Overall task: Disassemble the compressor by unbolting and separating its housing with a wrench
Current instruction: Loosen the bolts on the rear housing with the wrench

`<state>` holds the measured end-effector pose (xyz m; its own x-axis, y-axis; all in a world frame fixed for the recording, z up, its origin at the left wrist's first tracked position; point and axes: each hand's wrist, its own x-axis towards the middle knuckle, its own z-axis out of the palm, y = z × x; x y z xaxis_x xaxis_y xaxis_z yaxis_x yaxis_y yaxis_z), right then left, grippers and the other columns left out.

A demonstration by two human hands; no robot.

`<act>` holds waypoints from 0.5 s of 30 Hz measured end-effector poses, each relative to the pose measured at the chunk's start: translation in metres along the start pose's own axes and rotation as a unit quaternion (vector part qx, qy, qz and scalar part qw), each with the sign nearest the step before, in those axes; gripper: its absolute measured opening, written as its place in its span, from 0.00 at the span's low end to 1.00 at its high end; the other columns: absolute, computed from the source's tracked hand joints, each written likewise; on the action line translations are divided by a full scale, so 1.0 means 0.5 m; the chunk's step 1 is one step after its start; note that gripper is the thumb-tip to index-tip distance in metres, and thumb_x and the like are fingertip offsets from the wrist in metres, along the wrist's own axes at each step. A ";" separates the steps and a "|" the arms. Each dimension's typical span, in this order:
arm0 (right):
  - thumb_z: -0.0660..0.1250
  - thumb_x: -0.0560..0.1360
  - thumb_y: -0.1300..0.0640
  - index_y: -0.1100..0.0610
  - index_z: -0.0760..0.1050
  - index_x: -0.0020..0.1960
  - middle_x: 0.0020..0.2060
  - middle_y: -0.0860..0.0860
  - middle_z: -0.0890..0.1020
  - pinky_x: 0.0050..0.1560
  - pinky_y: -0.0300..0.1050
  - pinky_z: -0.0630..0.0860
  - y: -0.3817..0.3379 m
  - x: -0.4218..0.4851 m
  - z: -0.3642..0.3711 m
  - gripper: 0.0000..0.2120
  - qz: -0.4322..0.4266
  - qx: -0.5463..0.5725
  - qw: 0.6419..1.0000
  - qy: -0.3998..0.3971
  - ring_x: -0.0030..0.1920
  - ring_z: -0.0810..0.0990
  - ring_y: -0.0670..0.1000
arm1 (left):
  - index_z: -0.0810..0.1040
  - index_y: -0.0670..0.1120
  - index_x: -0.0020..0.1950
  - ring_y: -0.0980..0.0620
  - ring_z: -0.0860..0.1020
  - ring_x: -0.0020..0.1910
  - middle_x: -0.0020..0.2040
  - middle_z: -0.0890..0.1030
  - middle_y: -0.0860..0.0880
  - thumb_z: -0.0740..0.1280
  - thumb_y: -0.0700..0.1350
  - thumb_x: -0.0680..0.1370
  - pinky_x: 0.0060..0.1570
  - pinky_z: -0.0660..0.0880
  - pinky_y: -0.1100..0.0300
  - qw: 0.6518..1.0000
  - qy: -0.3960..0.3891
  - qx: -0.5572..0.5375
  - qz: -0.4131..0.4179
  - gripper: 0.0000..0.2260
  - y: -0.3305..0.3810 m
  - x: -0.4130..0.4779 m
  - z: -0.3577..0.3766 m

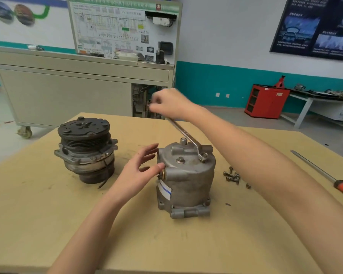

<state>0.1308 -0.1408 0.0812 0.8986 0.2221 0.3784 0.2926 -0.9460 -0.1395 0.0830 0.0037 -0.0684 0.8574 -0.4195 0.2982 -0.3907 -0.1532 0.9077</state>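
Spanning the foreground, the table (48, 214) carries everything under the grip. Beyond the grip, on the floor, stands a grey cabinet (63, 95) with a diagram board (123, 26) on top. The housing (186, 182) stands upright on the table just below the grip and nearer the camera, with a white-and-blue label (163, 189) on its left side. Well left of the grip sits the pulley half (85, 151), also upright and apart from the housing. The right hand (166, 104) curls round the far end of the wrench (186, 133), its fingers blurred but closed on the handle. From the grip the wrench slopes down toward the camera, and its ring end sits over a bolt (203, 157) on the right of the housing's top. The left hand (141, 171) is below and left of the grip, fingers straight and spread, holding nothing; its thumb tip touches the housing's side beside a brass fitting (163, 173). A screwdriver (325, 175) with an orange handle lies far right of the grip. Smallest, the loose bolts (232, 176) lie heaped just right of the housing, below the grip
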 end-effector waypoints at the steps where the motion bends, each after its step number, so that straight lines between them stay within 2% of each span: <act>1: 0.59 0.78 0.53 0.58 0.77 0.52 0.43 0.54 0.78 0.40 0.44 0.70 -0.054 -0.007 0.003 0.12 -0.074 -0.080 0.994 -0.019 0.46 0.77 0.54 | 0.68 0.58 0.70 0.62 0.71 0.65 0.66 0.74 0.59 0.71 0.53 0.73 0.63 0.71 0.58 1.000 0.001 -0.005 -0.003 0.26 0.000 0.002 0.003; 3: 0.55 0.79 0.54 0.55 0.75 0.56 0.40 0.52 0.75 0.36 0.44 0.65 -0.137 -0.063 0.016 0.12 -0.205 -0.232 0.951 -0.007 0.39 0.73 0.53 | 0.71 0.53 0.69 0.58 0.73 0.66 0.64 0.76 0.56 0.73 0.54 0.71 0.62 0.71 0.58 1.000 0.014 -0.023 -0.009 0.27 0.004 0.002 0.010; 4: 0.54 0.79 0.56 0.54 0.74 0.55 0.37 0.51 0.74 0.33 0.44 0.64 -0.164 -0.111 0.020 0.11 -0.272 -0.279 0.921 0.009 0.36 0.70 0.54 | 0.72 0.48 0.67 0.51 0.74 0.66 0.62 0.78 0.52 0.75 0.55 0.70 0.63 0.72 0.52 0.998 0.044 -0.031 -0.013 0.28 0.021 -0.002 0.019; 5: 0.55 0.78 0.60 0.54 0.74 0.51 0.33 0.50 0.73 0.31 0.43 0.65 -0.177 -0.167 0.015 0.10 -0.326 -0.309 0.893 0.018 0.32 0.69 0.54 | 0.72 0.40 0.64 0.41 0.74 0.65 0.59 0.79 0.44 0.75 0.58 0.69 0.64 0.70 0.42 0.994 0.089 -0.055 0.014 0.32 0.040 -0.005 0.026; 6: 0.57 0.75 0.63 0.55 0.75 0.47 0.30 0.50 0.73 0.29 0.42 0.65 -0.171 -0.222 0.005 0.08 -0.366 -0.293 0.882 0.050 0.29 0.69 0.53 | 0.69 0.31 0.60 0.30 0.72 0.61 0.53 0.77 0.35 0.74 0.61 0.66 0.62 0.64 0.30 0.985 0.142 -0.084 0.045 0.39 0.045 -0.003 0.031; 7: 0.61 0.73 0.65 0.56 0.76 0.42 0.27 0.51 0.73 0.28 0.41 0.65 -0.145 -0.271 -0.004 0.07 -0.402 -0.240 0.876 0.117 0.27 0.67 0.52 | 0.67 0.28 0.58 0.28 0.71 0.58 0.51 0.76 0.33 0.72 0.62 0.66 0.60 0.59 0.25 0.981 0.153 -0.101 0.068 0.40 0.042 -0.001 0.033; 8: 0.64 0.72 0.65 0.57 0.75 0.38 0.25 0.52 0.71 0.28 0.42 0.63 -0.107 -0.316 -0.017 0.06 -0.426 -0.194 0.862 0.195 0.27 0.64 0.51 | 0.68 0.32 0.62 0.33 0.72 0.61 0.55 0.77 0.35 0.72 0.59 0.67 0.64 0.60 0.28 0.987 0.123 -0.086 0.066 0.37 0.042 -0.003 0.031; 9: 0.64 0.73 0.64 0.58 0.74 0.37 0.24 0.52 0.70 0.29 0.42 0.60 -0.064 -0.358 -0.034 0.07 -0.428 -0.170 0.847 0.267 0.28 0.61 0.51 | 0.70 0.42 0.67 0.46 0.74 0.65 0.61 0.77 0.44 0.72 0.54 0.71 0.68 0.65 0.37 0.996 0.068 -0.042 0.040 0.29 0.037 -0.006 0.026; 10: 0.62 0.77 0.62 0.59 0.72 0.38 0.24 0.53 0.69 0.29 0.42 0.59 -0.025 -0.394 -0.049 0.08 -0.408 -0.145 0.848 0.306 0.28 0.60 0.51 | 0.70 0.51 0.69 0.57 0.73 0.66 0.64 0.76 0.53 0.71 0.49 0.75 0.68 0.68 0.47 0.999 0.013 -0.012 0.027 0.24 0.026 -0.008 0.019; 11: 0.59 0.79 0.60 0.59 0.69 0.40 0.24 0.52 0.70 0.29 0.41 0.60 0.013 -0.426 -0.058 0.09 -0.361 -0.106 0.867 0.326 0.28 0.62 0.50 | 0.69 0.56 0.70 0.62 0.71 0.65 0.65 0.75 0.57 0.70 0.47 0.76 0.67 0.69 0.54 1.000 -0.004 0.000 0.025 0.23 0.012 -0.005 0.011; 13: 0.57 0.79 0.59 0.56 0.67 0.40 0.28 0.47 0.71 0.30 0.36 0.64 0.081 -0.463 -0.062 0.10 -0.180 0.010 0.901 0.394 0.30 0.69 0.42 | 0.68 0.57 0.70 0.64 0.71 0.65 0.66 0.74 0.58 0.68 0.46 0.77 0.62 0.69 0.62 1.000 0.012 0.008 0.021 0.23 -0.001 0.001 0.004; 15: 0.58 0.76 0.59 0.51 0.66 0.38 0.29 0.45 0.70 0.28 0.37 0.65 0.132 -0.455 -0.056 0.09 0.040 0.158 0.880 0.446 0.29 0.69 0.40 | 0.68 0.57 0.71 0.63 0.71 0.66 0.66 0.74 0.58 0.68 0.46 0.77 0.58 0.68 0.66 1.000 0.012 0.010 0.026 0.23 0.006 -0.001 0.005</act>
<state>-0.0635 -0.2605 0.0115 0.3476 -0.2502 0.9036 0.4427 -0.8058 -0.3934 0.0807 0.0013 -0.0664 0.8434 -0.4057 0.3522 -0.4413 -0.1491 0.8849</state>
